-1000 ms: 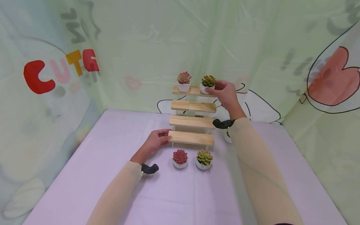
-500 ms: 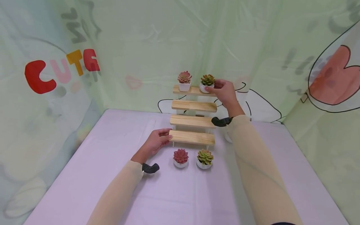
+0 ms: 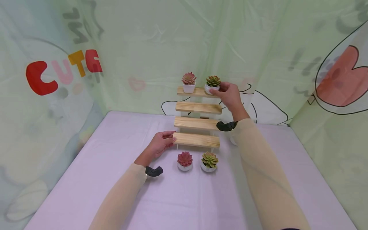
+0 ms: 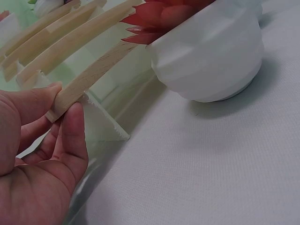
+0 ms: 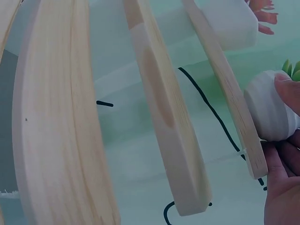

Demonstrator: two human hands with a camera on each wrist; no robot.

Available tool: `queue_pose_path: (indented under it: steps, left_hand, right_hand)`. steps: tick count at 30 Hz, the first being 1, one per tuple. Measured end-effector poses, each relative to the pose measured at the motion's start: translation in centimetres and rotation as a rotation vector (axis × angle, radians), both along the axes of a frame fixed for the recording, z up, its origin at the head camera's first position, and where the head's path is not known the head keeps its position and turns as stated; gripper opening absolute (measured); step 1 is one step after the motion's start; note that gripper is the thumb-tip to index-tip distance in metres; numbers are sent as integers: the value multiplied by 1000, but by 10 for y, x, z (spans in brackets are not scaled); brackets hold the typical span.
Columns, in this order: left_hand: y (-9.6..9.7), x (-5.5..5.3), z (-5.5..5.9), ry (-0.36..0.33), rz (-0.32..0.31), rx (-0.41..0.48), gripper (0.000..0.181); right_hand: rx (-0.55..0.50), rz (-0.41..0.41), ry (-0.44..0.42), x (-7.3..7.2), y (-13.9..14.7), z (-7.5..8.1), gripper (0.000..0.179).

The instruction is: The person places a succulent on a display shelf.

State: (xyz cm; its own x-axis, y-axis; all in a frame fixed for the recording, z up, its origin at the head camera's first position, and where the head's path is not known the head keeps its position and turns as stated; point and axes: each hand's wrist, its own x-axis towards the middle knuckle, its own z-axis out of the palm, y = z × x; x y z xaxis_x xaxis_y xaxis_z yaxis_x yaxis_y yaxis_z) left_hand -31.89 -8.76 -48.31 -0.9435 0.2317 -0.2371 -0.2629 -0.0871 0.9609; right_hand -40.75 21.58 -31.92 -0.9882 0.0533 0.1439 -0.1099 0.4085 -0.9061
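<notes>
Plant point(image 3: 212, 81) sat at the shelf's point(image 3: 198, 108) one o'clock, its white pot point(image 3: 209, 88) at the top board point(image 3: 197, 92). I saw the right hand point(image 3: 230, 95) pinching that pot, fingers hiding its far side; the right wrist view cropped most leaves. At eight o'clock the left hand point(image 3: 158, 143) pinched the bottom board's point(image 3: 196, 139) end. At four, a sleeve point(image 3: 256, 153) covered most of another pot point(image 3: 233, 140); I couldn't make out its contents.
</notes>
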Motion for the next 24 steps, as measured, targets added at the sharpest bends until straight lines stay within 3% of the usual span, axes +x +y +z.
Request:
queue_pose_path:
  steps: [5,11,14,19,24]
  left_hand:
    - [0,-1,-1,5,-4,8,46]
    - [-1,-1,0,7,2,2,47]
    - [-2,-1,1,2,5,-5,47]
    - [-1,0,2,1,0,-15,47]
    - [0,0,1,-1,-1,-4,47]
  right_hand:
    - [-12,1,16,5,0,0,68]
    - [-129,-38,86,13,4,-5,69]
    - [-183,-61,156,17,9,-12,61]
    - [-186,-106,263,27,22,-32,50]
    - [-186,-140,306,47,38,-49,42]
